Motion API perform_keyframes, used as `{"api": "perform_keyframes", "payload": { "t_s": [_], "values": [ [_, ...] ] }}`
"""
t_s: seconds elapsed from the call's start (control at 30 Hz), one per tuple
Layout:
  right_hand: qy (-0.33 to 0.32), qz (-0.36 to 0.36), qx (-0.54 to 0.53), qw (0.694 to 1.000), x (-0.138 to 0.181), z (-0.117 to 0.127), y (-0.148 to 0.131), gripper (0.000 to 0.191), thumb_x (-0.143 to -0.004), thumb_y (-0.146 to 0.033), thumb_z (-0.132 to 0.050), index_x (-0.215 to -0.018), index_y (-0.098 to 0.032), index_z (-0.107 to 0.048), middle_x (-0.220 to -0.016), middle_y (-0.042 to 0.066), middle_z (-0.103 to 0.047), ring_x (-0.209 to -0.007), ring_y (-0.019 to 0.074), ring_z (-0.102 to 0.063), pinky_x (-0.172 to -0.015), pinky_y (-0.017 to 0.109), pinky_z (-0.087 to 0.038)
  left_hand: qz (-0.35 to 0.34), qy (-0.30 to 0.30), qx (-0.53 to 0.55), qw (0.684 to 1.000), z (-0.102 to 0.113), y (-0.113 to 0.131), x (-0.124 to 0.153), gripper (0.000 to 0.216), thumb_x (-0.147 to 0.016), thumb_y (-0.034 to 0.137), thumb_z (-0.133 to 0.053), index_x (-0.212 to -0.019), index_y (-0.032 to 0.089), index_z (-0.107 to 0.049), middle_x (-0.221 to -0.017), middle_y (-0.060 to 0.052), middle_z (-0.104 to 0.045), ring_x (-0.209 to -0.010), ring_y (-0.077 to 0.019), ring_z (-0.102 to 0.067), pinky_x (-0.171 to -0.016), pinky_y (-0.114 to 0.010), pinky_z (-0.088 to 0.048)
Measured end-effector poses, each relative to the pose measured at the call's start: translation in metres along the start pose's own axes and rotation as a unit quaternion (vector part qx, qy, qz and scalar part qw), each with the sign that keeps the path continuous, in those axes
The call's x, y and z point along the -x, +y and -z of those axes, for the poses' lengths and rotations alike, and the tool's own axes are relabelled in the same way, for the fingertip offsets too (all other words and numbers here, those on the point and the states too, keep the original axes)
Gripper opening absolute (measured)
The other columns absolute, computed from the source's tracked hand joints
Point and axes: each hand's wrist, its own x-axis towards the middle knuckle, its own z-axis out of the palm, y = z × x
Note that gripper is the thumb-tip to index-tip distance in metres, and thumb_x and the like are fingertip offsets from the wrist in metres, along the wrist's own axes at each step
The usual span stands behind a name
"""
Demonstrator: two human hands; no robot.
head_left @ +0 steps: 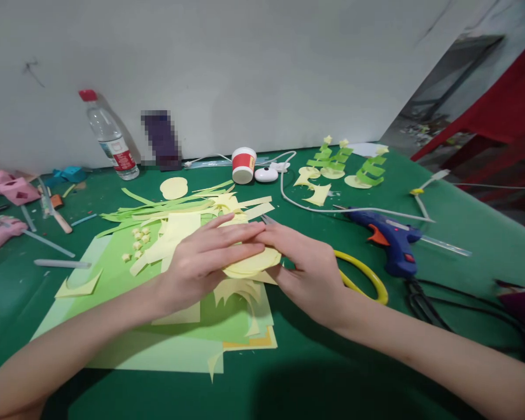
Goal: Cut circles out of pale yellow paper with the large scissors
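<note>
A small stack of pale yellow paper circles is held between my two hands above the table. My left hand lies across the top of the stack from the left, fingers bent over its edge. From the right, my right hand grips the same circles; its fingertips meet those of the left, and its thumb is partly hidden. Yellow-handled scissors lie beside and behind my right hand, their blades mostly covered by it. Beneath the hands are green paper sheets and yellow paper offcuts.
A blue glue gun with a cord lies at right. Green spiral paper trees stand at the back right. Along the wall are a paper cup, a water bottle and a white earbud case. Small paper stars sit at left.
</note>
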Motion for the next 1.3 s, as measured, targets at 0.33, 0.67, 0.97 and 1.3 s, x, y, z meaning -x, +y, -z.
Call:
{"api": "perform_keyframes", "payload": {
  "t_s": [0.33,0.67,0.97,1.3],
  "values": [
    [-0.216,-0.279,-0.203,0.913,-0.009,0.015,-0.02,0.03,-0.083,-0.036,-0.043,-0.063,-0.015,-0.052,-0.046,0.0,-0.052,-0.033,0.0081,-0.044,-0.029,0.019,-0.027,-0.083,-0.016,-0.105,0.991,0.02,0.012,-0.008,0.024,-0.087,0.01,-0.046,-0.104,0.018,-0.061,-0.102,-0.008,-0.069,-0.097,-0.0156,-0.064,-0.097,-0.037,-0.045],
    [-0.043,-0.183,-0.136,0.973,-0.003,0.015,-0.026,0.027,-0.081,-0.025,-0.048,-0.055,-0.018,-0.045,-0.048,-0.006,-0.032,-0.042,0.007,-0.028,-0.037,0.022,-0.019,0.216,0.035,-0.063,0.974,0.019,-0.025,-0.006,0.027,-0.091,0.02,-0.036,-0.103,0.021,-0.059,-0.073,-0.001,-0.067,-0.052,-0.0121,-0.061,-0.069,-0.035,-0.054],
    [-0.026,-0.142,-0.177,0.974,0.002,0.011,-0.024,0.024,-0.08,-0.024,-0.046,-0.058,-0.021,-0.051,-0.05,-0.004,-0.04,-0.044,0.009,-0.035,-0.039,0.023,-0.027,0.12,-0.142,-0.042,0.982,0.007,-0.011,-0.004,0.042,-0.082,0.021,-0.048,-0.125,0.021,-0.046,-0.113,-0.009,-0.062,-0.1,-0.0268,-0.06,-0.087,-0.04,-0.048],
    [0.017,-0.231,-0.212,0.95,-0.008,0.016,-0.025,0.02,-0.075,-0.027,-0.054,-0.056,-0.019,-0.051,-0.048,-0.005,-0.041,-0.042,0.0072,-0.035,-0.038,0.021,-0.023,0.098,-0.159,-0.039,0.982,0.005,-0.012,-0.001,0.046,-0.078,0.013,-0.046,-0.123,0.023,-0.046,-0.108,-0.008,-0.063,-0.091,-0.0224,-0.062,-0.078,-0.035,-0.05]
  ]
}}
